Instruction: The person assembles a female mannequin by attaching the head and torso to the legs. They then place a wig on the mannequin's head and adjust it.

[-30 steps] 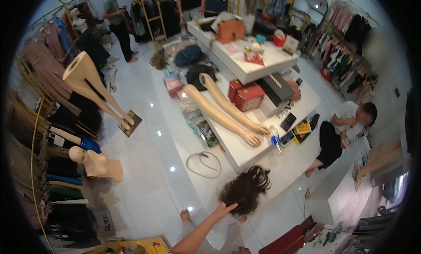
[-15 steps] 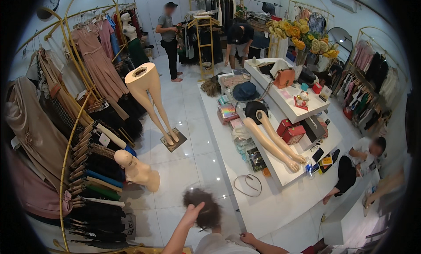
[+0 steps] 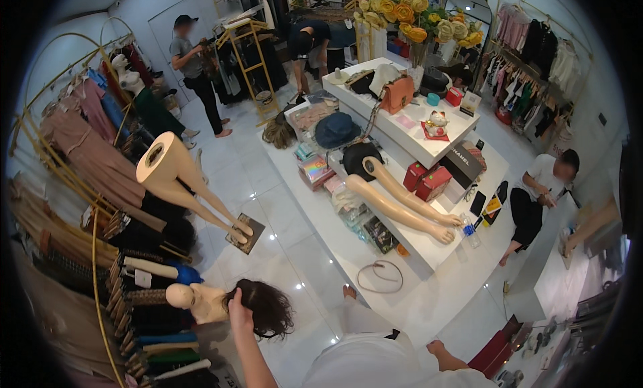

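One hand, the left, gripped the dark wig with fingers closed on its edge at lower left of the frame, beside the bald bust; centring it seemed wise.

- I stand in a clothing shop: garment racks crowd the walls.
- Bare mannequin legs and a torso stand about.
- White display platforms carry a handbag, hats and boxes.
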The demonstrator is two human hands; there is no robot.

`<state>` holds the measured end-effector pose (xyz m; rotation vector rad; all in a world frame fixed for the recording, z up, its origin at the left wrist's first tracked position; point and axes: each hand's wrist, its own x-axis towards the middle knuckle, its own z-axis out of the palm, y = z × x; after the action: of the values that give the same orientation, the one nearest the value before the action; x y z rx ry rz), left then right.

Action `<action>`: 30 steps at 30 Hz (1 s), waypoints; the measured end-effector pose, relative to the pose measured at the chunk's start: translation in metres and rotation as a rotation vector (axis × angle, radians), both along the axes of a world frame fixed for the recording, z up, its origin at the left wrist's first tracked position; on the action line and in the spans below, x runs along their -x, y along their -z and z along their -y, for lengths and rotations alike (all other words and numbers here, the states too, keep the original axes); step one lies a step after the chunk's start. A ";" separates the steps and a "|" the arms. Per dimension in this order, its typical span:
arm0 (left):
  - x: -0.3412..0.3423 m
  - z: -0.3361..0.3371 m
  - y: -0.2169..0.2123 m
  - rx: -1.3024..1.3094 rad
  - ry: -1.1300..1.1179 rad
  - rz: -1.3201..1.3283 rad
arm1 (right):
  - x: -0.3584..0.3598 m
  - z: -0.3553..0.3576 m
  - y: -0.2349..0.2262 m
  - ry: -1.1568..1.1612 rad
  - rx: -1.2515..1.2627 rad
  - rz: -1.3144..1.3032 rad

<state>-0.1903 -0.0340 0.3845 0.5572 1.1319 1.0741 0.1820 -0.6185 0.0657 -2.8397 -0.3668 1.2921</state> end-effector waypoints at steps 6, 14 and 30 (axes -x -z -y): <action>-0.058 -0.119 -0.036 0.010 0.006 0.386 | -0.077 -0.148 0.044 -0.448 0.049 -0.202; -0.155 -0.281 -0.093 -0.079 0.057 0.697 | -0.144 -0.576 -0.141 -0.078 -0.912 0.225; -0.390 -0.579 -0.143 -0.074 0.311 0.404 | -0.035 -1.033 -0.370 -0.565 -1.383 0.122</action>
<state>0.2000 0.5446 0.5272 0.5250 0.6307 0.9074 0.2169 0.4147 0.4358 -1.6136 -1.4210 0.4374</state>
